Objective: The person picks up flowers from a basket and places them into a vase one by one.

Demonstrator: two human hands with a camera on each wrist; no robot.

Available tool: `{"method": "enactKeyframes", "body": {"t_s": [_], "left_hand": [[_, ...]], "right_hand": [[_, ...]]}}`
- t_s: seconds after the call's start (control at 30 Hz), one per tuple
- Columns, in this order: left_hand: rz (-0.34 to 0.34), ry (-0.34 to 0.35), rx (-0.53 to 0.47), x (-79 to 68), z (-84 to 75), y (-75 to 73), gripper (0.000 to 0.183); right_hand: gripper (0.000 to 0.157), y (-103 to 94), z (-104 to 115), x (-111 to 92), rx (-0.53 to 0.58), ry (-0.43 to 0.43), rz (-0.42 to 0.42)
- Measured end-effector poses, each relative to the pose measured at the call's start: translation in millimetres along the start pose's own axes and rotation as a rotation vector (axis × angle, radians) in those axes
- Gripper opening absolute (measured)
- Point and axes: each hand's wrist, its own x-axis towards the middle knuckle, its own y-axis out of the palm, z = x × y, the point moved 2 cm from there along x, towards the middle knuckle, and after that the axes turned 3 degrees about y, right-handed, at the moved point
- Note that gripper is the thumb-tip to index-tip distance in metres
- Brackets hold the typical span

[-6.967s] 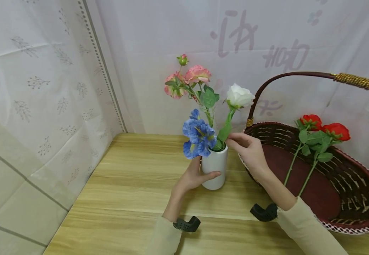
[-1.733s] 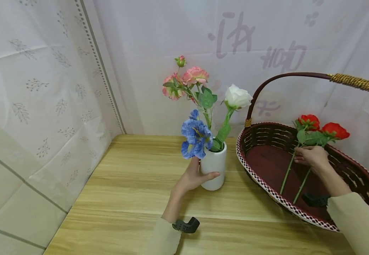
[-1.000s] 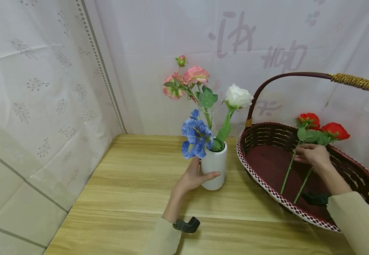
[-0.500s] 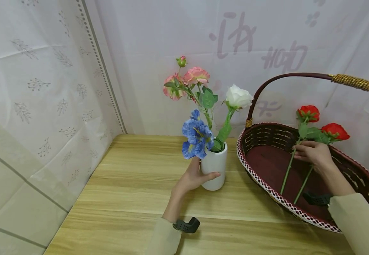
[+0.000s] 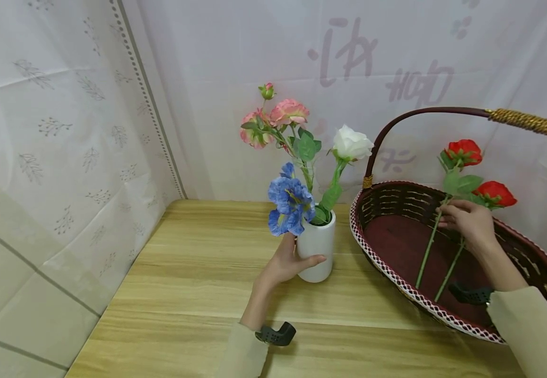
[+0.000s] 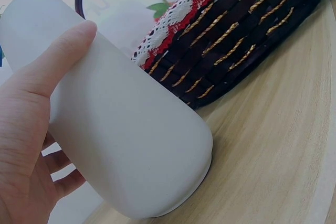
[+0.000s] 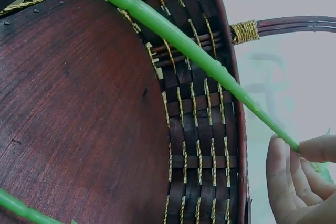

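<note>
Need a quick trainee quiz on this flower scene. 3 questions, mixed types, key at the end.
1. True or false: the left hand grips the white vase.

2. Multiple choice: what does the right hand pinch?
A) the basket's handle
B) the white flower
C) a green stem

3. Count: how many red flowers show in the head view?

Key:
1. True
2. C
3. Two
</note>
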Motion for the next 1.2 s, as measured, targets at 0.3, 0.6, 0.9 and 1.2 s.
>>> {"method": "enactKeyframes", "body": {"t_s": [0.3, 0.6, 0.9, 1.2], "left_hand": [[0.012, -0.010, 0.014, 0.3, 1.8, -1.4, 0.097], [0.015, 0.014, 0.027, 1.0, 3.3, -1.4, 0.098], [0.007, 0.000, 0.036, -0.7, 3.0, -1.4, 0.097], [0.012, 0.011, 0.043, 0.1, 2.6, -1.5, 0.101]], "right_hand": [[0.023, 2.6, 14.2, -6.7, 0.098, -0.128, -0.025], [0.019, 5.6, 31.1, -11.6, 0.215, -0.199, -0.087], [0.030, 6.4, 42.1, -17.5, 0.249, -0.201, -0.090], [0.025, 20.4, 54.4, -25.7, 0.320, -0.310, -0.049]]}}
